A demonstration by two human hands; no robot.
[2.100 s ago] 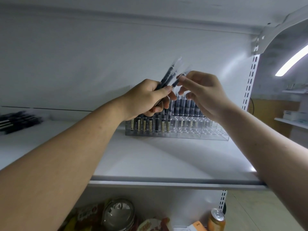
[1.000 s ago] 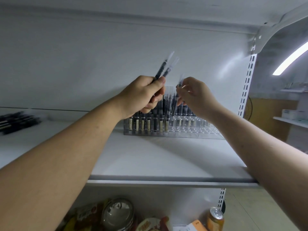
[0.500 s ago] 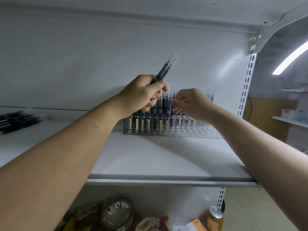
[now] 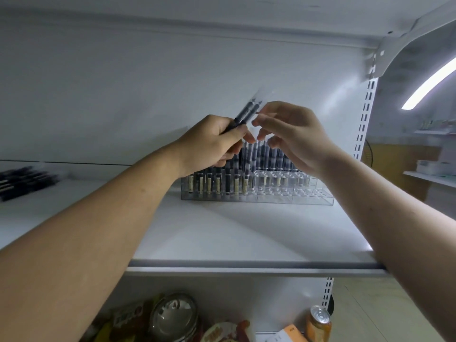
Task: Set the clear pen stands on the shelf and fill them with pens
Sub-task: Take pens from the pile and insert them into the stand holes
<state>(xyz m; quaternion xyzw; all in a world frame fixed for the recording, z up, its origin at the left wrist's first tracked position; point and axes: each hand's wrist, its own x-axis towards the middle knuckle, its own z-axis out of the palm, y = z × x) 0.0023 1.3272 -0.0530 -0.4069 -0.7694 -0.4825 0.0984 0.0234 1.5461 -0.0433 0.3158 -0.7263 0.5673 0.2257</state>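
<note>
A clear tiered pen stand (image 4: 311, 197) stands at the back of the white shelf (image 4: 222, 233). Dark pens fill its left half and part of the rear rows; the right front slots hold none. My left hand (image 4: 212, 144) grips two dark pens (image 4: 244, 114) that point up and right above the stand. My right hand (image 4: 293, 134) hovers just right of those pens with its fingers relaxed, fingertips close to the pen tips, holding nothing.
A pile of loose dark pens (image 4: 22, 181) lies at the shelf's far left. A slotted upright (image 4: 365, 114) bounds the shelf on the right. Below the shelf edge are a metal lid (image 4: 172, 317), snack packets and a drink can (image 4: 319, 324).
My right hand lowered one pen into the stand, let it go, and has risen back up beside the pens in my left hand. My left hand stayed nearly still.
</note>
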